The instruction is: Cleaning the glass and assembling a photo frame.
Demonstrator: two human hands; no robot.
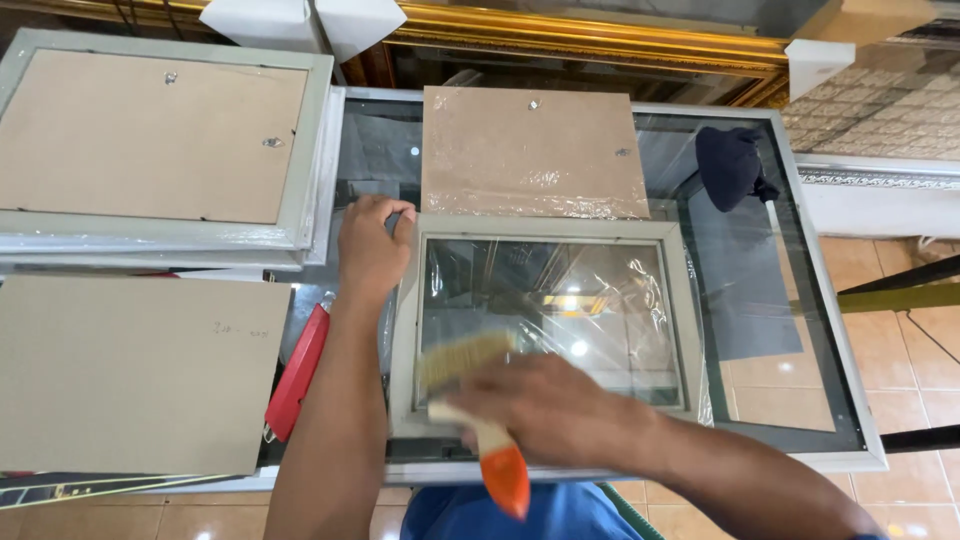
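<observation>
Head view: the right hand (555, 410) grips a brush (470, 400) with an orange handle, bristles on the grey picture frame (545, 320) lying directly ahead on the glass table (800, 330); the left hand (372, 250) clamps the frame's far-left corner.

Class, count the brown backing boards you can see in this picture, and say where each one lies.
3: one set in the grey frame at top left, one loose board at bottom left, one plastic-wrapped board above the glazed frame. The stacked frames may hide more.
</observation>
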